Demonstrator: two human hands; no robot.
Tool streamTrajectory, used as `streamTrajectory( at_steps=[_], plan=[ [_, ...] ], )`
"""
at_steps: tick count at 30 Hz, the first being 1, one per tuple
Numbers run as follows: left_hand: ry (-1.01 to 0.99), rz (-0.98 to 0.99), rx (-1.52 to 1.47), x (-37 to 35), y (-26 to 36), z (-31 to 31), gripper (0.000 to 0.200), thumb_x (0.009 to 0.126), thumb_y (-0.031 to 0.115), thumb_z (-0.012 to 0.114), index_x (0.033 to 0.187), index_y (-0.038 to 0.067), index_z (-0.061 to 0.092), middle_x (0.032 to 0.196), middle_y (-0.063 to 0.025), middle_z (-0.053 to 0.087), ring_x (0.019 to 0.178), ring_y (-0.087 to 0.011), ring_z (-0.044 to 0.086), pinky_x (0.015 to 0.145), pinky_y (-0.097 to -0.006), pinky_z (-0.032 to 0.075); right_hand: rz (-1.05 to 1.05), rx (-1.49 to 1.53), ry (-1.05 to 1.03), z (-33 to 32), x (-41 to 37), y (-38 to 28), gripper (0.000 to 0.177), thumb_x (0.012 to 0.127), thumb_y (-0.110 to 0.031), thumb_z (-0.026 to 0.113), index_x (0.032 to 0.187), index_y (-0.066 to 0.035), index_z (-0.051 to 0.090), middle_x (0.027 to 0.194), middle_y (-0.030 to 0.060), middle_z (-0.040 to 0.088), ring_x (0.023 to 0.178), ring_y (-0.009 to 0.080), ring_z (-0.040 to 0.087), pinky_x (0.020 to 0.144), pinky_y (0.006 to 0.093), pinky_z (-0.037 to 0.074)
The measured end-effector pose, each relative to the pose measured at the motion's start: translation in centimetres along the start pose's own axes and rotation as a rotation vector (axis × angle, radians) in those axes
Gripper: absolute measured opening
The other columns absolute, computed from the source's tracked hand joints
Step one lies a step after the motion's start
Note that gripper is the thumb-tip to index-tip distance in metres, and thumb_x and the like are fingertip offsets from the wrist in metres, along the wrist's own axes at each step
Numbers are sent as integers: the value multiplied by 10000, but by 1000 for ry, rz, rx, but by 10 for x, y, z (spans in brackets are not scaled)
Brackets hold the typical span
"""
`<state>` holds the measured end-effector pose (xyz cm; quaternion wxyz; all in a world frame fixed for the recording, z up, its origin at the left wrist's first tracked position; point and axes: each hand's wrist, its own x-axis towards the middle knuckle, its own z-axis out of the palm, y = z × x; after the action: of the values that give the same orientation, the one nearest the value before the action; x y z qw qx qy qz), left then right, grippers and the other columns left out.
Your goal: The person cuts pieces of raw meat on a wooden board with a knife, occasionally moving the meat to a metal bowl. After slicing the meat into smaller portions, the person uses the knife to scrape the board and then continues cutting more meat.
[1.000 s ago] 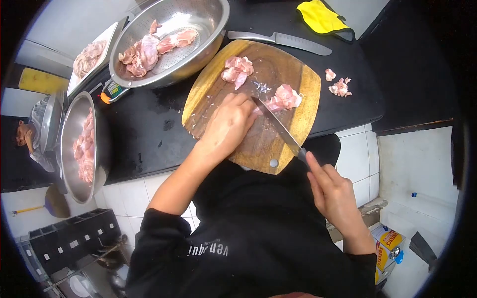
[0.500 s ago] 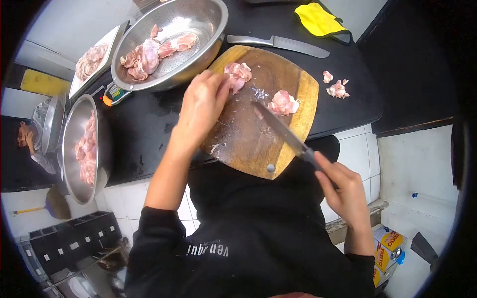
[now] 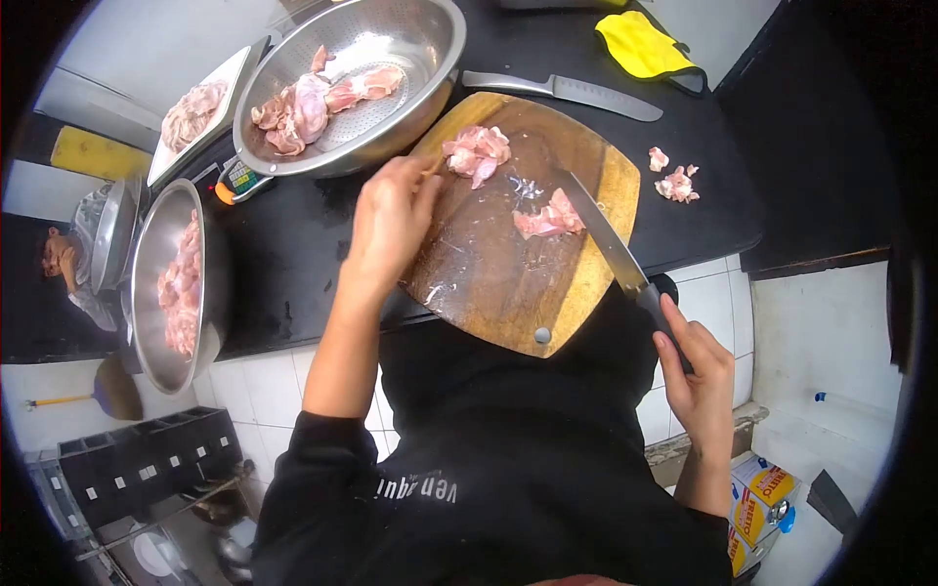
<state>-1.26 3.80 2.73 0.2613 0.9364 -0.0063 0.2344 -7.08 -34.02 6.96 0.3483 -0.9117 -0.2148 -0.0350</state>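
My right hand (image 3: pixel 702 366) grips the dark handle of a kitchen knife (image 3: pixel 608 234), its blade slanting over the right part of a wooden cutting board (image 3: pixel 469 259). Against the blade's left side lies a flattish piece of raw meat (image 3: pixel 547 217). A heap of raw meat (image 3: pixel 477 153) rests near the board's upper left edge. Just left of that heap is my left hand (image 3: pixel 391 213), fingers bent and thumb apart, with nothing visible in it. Small whitish scraps (image 3: pixel 526 187) stick to the board between the two portions.
A perforated steel bowl (image 3: pixel 445 44) with meat stands behind the board, and another steel bowl (image 3: pixel 205 352) with meat is at left. A second knife (image 3: pixel 606 99), trimmings (image 3: pixel 676 186) and a yellow cloth (image 3: pixel 640 47) lie on the black counter. A person (image 3: pixel 83 269) is at far left.
The knife has shifted from the left of the right-hand meat piece to its right side. That piece now lies flatter. My left hand has drawn slightly away from the heap.
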Motion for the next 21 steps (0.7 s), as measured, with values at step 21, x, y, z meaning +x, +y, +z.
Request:
streamTrajectory(
  at_steps=[21],
  plan=[
    [-240,214,-129,-13,74,59,183,885,124,755,993,-12,700,989,-144,662,967,-358,637,867,-453,519,-72,-165,-92,-3,-9,-6,493,914,-20,741,1394,-106,669,720,103,568,523,239,587,511,370,496]
  ],
)
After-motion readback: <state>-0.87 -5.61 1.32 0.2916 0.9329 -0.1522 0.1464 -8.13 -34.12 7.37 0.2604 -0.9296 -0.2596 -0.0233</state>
